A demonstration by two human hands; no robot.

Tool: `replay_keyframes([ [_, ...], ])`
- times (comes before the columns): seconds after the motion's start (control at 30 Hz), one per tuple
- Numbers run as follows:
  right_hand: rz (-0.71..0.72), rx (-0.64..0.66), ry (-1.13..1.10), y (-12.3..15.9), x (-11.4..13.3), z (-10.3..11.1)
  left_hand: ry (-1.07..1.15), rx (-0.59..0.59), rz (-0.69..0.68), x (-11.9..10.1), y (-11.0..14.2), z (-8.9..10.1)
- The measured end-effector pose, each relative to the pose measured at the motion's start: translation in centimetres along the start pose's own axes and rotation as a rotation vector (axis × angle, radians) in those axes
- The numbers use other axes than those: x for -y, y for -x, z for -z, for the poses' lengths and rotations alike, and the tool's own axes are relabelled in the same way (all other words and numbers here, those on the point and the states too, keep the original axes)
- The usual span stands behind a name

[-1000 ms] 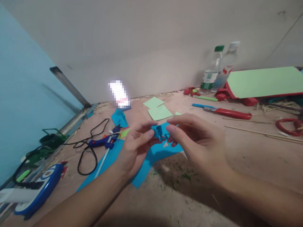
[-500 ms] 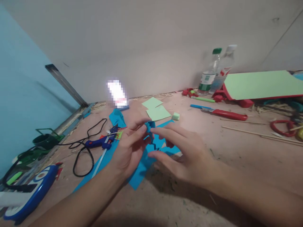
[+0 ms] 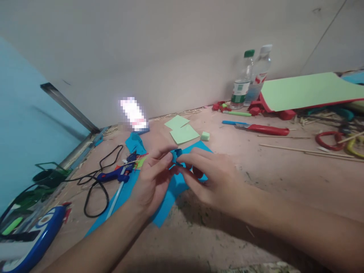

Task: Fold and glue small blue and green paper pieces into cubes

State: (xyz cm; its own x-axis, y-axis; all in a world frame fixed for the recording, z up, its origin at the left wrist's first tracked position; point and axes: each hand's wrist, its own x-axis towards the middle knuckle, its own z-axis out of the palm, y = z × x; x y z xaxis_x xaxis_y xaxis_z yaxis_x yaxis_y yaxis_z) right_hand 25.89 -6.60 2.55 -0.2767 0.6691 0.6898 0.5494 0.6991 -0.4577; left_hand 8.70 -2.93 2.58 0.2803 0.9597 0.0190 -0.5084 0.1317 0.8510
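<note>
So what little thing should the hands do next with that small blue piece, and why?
Perhaps gently press the small blue piece with the right hand while the left hand steadies it. The piece looks bent, the left hand pinches one side, and the right hand's fingers are close at the other.

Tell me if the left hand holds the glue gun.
No, the left hand holds a small blue piece; the glue gun lies further left.
</note>
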Motion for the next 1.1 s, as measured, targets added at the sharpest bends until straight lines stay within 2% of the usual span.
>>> replay_keyframes([
  [0.33,-0.254,-0.104,-0.321,-0.8,0.6,0.0,-0.023,-0.027,0.016,-0.3,0.0,0.0],
  [0.5,-0.482,-0.122,-0.654,-1.4,0.7,0.2,-0.027,-0.004,0.017,-0.1,-0.1,0.1],
  [0.63,-0.674,-0.143,-0.856,-1.8,0.7,0.5,-0.025,-0.045,0.019,0.0,-0.2,0.2],
  [0.9,-0.613,-0.114,-0.813,-2.1,0.7,1.0,-0.015,-0.028,-0.005,-0.3,-0.5,0.2],
  [1.1,-0.561,-0.076,-0.681,-2.2,0.2,1.0,-0.049,-0.014,0.001,-0.6,-0.4,0.2],
])
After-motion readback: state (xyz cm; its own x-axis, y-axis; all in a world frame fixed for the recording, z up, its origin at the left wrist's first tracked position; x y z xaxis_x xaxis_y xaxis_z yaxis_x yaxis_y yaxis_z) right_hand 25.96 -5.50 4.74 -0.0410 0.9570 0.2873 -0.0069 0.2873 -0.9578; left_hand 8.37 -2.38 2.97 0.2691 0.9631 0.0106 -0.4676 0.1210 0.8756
